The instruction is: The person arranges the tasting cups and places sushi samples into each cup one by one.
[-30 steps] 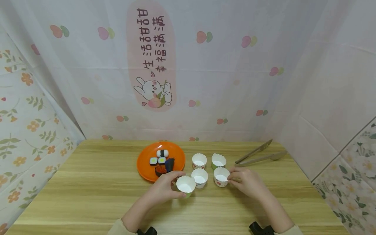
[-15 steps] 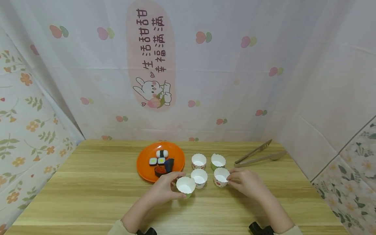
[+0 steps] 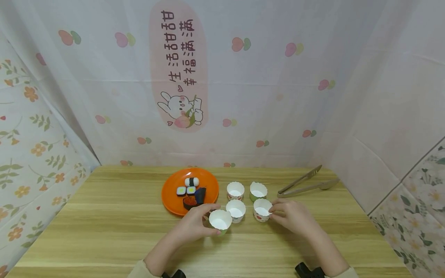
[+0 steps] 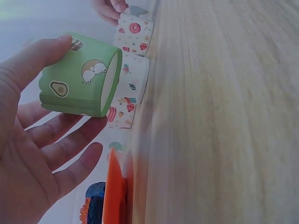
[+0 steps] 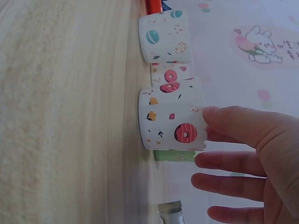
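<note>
A green paper cup (image 4: 79,81) is gripped between thumb and fingers of the left hand (image 3: 194,223), raised at the near right of the orange plate (image 3: 169,195). Farther right of the plate, a donut-printed cup (image 5: 173,116) is pinched at its rim by the right hand (image 3: 292,217). Three more cups (image 3: 236,211) are stood right of the plate; metal tongs (image 3: 306,187) are laid rightmost of it. Toy sushi (image 3: 191,190) is held on it.

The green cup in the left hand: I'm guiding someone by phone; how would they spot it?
On the wooden table, find the orange plate. By its near right edge, the left hand holds the cup. It's green and held; the other green cup stands in the back row.
</note>
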{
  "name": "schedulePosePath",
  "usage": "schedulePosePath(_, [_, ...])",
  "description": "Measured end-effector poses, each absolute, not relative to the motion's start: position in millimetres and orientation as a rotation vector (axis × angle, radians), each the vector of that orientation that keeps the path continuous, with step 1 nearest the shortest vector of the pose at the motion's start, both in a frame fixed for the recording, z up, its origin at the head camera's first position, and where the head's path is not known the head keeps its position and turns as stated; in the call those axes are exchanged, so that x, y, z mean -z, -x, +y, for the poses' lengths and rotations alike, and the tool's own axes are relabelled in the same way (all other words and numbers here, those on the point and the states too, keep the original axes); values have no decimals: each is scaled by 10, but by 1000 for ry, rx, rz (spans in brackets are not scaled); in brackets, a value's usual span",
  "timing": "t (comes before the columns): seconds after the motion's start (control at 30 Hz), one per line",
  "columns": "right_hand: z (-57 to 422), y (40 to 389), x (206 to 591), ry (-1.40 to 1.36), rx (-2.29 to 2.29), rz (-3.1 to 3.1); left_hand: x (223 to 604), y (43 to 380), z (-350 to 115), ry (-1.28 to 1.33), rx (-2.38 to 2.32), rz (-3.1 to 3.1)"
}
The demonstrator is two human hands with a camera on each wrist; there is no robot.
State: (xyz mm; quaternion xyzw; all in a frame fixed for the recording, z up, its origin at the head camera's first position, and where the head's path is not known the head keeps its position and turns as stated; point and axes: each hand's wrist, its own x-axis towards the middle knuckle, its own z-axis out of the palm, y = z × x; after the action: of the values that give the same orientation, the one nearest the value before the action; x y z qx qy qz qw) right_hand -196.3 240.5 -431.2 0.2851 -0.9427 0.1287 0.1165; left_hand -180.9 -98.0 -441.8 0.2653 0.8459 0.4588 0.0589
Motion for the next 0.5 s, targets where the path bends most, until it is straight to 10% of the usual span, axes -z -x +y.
schedulePosePath(0.5, [2365,1927,4226,-785,-334,-2767,4397,1782,-951,-833,-1378,2573])
